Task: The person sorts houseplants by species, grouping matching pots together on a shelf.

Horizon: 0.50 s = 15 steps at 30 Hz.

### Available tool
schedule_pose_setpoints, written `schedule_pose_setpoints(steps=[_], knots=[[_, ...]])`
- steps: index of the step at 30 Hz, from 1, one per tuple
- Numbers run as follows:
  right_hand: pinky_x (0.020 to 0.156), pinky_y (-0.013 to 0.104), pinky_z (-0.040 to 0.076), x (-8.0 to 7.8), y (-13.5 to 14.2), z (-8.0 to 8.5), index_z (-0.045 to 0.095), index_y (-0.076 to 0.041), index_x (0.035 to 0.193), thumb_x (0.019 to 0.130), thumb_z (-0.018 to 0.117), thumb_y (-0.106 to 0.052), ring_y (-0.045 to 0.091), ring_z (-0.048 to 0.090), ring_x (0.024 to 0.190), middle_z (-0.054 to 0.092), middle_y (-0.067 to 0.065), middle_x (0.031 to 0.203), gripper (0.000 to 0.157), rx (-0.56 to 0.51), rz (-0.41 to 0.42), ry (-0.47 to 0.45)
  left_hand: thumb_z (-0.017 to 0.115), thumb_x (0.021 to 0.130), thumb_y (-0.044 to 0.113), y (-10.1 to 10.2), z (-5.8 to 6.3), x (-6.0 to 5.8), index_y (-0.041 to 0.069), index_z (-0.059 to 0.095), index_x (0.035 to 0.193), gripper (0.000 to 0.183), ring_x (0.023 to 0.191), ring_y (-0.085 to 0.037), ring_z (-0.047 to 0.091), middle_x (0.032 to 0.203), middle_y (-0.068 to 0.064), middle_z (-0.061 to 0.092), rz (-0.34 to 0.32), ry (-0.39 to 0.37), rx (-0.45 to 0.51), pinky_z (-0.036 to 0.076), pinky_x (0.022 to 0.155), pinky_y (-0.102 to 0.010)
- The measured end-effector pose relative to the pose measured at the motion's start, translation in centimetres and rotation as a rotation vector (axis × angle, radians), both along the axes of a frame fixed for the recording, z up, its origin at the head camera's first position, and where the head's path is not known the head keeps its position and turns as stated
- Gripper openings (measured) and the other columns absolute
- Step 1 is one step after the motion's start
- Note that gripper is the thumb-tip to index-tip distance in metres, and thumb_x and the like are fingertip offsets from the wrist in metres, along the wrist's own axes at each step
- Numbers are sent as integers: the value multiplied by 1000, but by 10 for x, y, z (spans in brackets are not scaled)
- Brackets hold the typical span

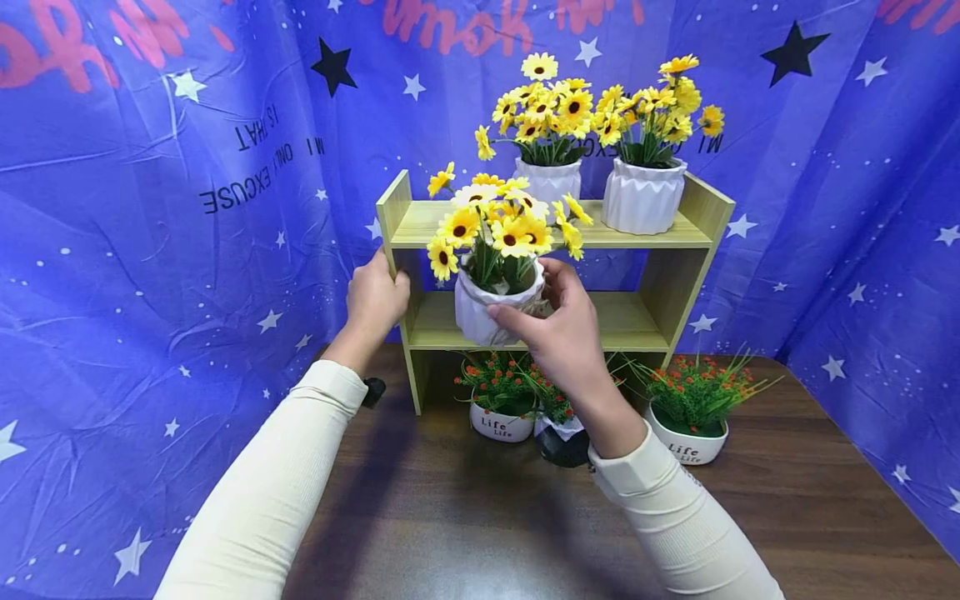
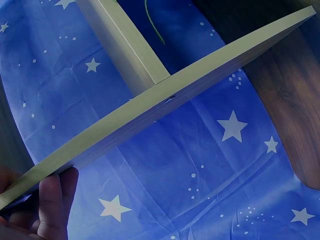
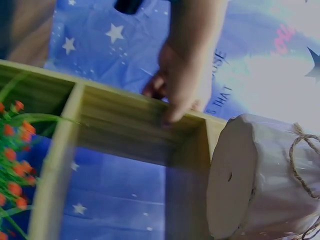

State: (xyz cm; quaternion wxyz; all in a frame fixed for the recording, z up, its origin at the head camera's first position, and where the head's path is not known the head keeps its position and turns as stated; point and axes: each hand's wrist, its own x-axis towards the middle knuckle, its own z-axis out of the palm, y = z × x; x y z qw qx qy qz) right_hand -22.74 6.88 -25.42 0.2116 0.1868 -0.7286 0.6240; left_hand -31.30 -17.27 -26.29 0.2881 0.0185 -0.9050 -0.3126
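Note:
My right hand [image 1: 564, 332] grips a white ribbed flowerpot [image 1: 474, 310] of yellow sunflowers [image 1: 513, 236], thumb on the near side and fingers behind. The pot is held in front of the shelf's upper left part. Its pale underside and twine bow [image 3: 298, 167] appear in the right wrist view, where the right hand itself is hidden. My left hand [image 1: 377, 293] holds the left side panel of the wooden shelf [image 1: 637, 321]. In the left wrist view, its fingers [image 2: 50, 200] wrap the edge of that panel [image 2: 150, 102].
Two more white pots of sunflowers, one behind [image 1: 549, 179] and one at right [image 1: 645, 200], stand on the top board. Below, red-flowered plants in white pots [image 1: 501, 427] [image 1: 690, 437] sit on the brown table [image 1: 450, 533]. A blue starred curtain [image 1: 247, 250] surrounds everything.

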Motion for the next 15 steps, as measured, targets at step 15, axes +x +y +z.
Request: schedule_pose_setpoints(steps=[15], knots=[[82, 35, 52, -22, -4, 51, 52, -9, 130, 75, 87, -24, 20, 62, 105, 61, 7, 125, 67, 12, 13, 14, 55, 96, 20, 1, 1, 1, 6, 58, 120, 28, 100, -51, 63, 109, -26, 68, -9, -9, -17, 47, 79, -62]])
